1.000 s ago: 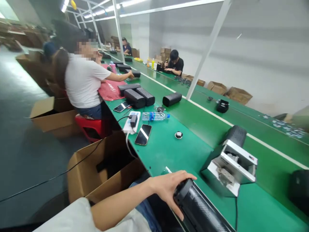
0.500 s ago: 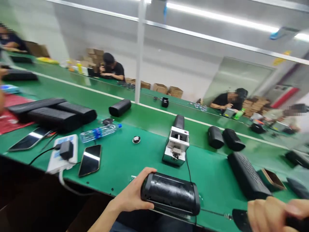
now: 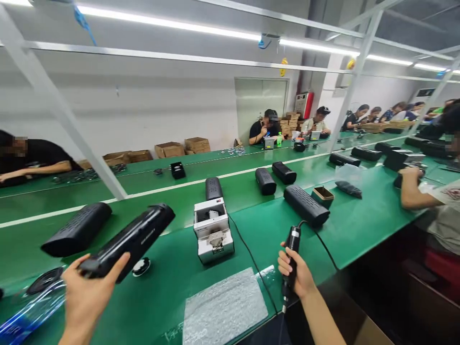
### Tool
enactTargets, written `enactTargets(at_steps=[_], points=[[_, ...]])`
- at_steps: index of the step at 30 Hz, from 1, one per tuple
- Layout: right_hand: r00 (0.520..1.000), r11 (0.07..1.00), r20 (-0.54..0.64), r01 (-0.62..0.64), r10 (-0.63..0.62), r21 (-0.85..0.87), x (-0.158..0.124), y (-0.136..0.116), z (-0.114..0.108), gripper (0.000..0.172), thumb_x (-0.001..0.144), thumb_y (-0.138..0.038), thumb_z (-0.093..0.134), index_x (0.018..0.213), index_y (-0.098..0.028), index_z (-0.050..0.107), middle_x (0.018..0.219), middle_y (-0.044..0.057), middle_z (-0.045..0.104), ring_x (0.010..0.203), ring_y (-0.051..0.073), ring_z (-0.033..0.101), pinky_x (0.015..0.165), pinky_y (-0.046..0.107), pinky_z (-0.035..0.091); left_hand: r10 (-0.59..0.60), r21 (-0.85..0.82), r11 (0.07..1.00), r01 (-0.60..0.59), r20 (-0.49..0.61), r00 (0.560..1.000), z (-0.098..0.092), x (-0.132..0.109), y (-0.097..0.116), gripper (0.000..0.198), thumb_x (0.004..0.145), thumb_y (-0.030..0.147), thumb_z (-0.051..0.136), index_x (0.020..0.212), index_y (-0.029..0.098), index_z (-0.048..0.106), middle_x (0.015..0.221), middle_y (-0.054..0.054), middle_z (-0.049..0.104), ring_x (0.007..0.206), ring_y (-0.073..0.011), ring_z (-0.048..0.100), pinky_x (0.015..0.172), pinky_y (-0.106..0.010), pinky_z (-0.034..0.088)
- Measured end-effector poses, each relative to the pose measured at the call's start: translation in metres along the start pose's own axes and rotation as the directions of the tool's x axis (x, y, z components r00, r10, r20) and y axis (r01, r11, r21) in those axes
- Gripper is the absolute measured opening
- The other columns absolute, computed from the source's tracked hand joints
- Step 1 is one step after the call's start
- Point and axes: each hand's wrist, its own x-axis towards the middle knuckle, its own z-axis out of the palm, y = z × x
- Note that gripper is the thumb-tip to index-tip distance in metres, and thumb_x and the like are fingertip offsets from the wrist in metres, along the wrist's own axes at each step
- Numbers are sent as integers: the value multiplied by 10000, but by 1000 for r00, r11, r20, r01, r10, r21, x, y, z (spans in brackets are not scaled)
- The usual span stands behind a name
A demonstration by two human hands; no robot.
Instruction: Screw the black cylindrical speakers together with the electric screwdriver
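Note:
My left hand (image 3: 88, 292) grips the near end of a long black speaker housing (image 3: 132, 238) and holds it tilted above the green table (image 3: 172, 297). My right hand (image 3: 300, 278) is closed around a black electric screwdriver (image 3: 291, 256) held upright, bit pointing down, with its cable running off to the right. Between my hands a grey foam pad (image 3: 224, 309) lies at the table's front edge. Behind the pad stands a small white machine (image 3: 212, 231).
Several black speaker housings lie about, such as one at left (image 3: 77, 229) and one at right (image 3: 305, 205). A small round part (image 3: 141, 266) sits under the held housing. A plastic bottle (image 3: 27, 314) lies at lower left. A person's arm (image 3: 413, 191) rests at right; other people sit opposite.
My view has swung right along the table. My left hand has lifted the housing up and to the left. My right hand with the screwdriver has come into full view.

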Motion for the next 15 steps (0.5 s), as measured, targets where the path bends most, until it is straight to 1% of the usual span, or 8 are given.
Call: enactTargets(at_steps=[1, 3, 4, 6, 8, 10, 13, 15], points=[[1000, 1000, -16, 3, -3, 11, 3, 4, -5, 530, 719, -343, 1032, 1053, -184, 652, 647, -110, 430, 485, 19, 313, 457, 146, 295, -36, -76, 997, 36, -1, 999, 20, 13, 29, 913, 747, 781, 797, 1437, 386, 346, 1322, -83, 559, 1255, -543, 652, 1029, -794, 567], [999, 1000, -32, 7, -7, 21, 7, 6, -10, 551, 709, -353, 1039, 1053, -184, 644, 646, -111, 440, 491, 26, 335, 467, 153, 300, -14, -155, 988, 23, 59, 998, 58, 32, 79, 934, 716, 745, 846, 1359, 311, 326, 1366, -131, 506, 1414, -581, 528, 1088, -844, 479], [999, 1000, -35, 8, -8, 21, 7, 7, -10, 561, 705, -361, 1041, 1059, -186, 642, 646, -113, 441, 493, 29, 338, 470, 157, 296, 3, -173, 985, 11, 84, 996, 75, 39, 98, 935, 711, 727, 857, 1335, 290, 315, 1365, -145, 487, 1460, -596, 474, 1090, -855, 460], [999, 1000, -37, 5, -5, 7, 6, 6, -9, 583, 694, -383, 1047, 1065, -191, 640, 643, -117, 436, 493, 34, 342, 473, 165, 287, 31, -196, 981, -8, 115, 993, 105, 46, 123, 950, 702, 712, 866, 1309, 261, 291, 1355, -162, 453, 1500, -623, 398, 1083, -868, 436], [999, 1000, -38, -2, 2, -16, 4, 6, -10, 608, 684, -413, 1055, 1065, -195, 635, 643, -120, 431, 494, 34, 343, 477, 172, 278, 55, -228, 973, -28, 112, 992, 127, 48, 133, 970, 716, 731, 854, 1318, 242, 271, 1386, -184, 417, 1512, -632, 338, 1095, -893, 384], [999, 999, -39, -9, 8, -38, 2, 7, -11, 632, 681, -452, 1061, 1067, -201, 628, 645, -123, 426, 492, 31, 337, 478, 176, 265, 96, -254, 964, -72, 84, 992, 141, 46, 135, 983, 755, 740, 835, 1353, 220, 254, 1463, -227, 363, 1530, -627, 272, 1111, -931, 300], [999, 999, -35, -16, 14, -50, 0, 9, -15, 638, 702, -479, 1055, 1084, -211, 620, 651, -125, 429, 494, 28, 336, 482, 181, 261, 207, -234, 952, -195, 30, 978, 151, 48, 139, 1017, 824, 704, 826, 1446, 174, 220, 1606, -292, 239, 1591, -623, 130, 1151, -963, 140], [999, 999, -32, -25, 24, -40, 2, 10, -16, 612, 733, -465, 1041, 1099, -212, 620, 657, -123, 436, 499, 29, 348, 487, 184, 269, 322, -199, 931, -307, 49, 945, 155, 54, 150, 1011, 886, 692, 797, 1502, 144, 212, 1650, -286, 233, 1619, -592, 126, 1220, -906, 132]])
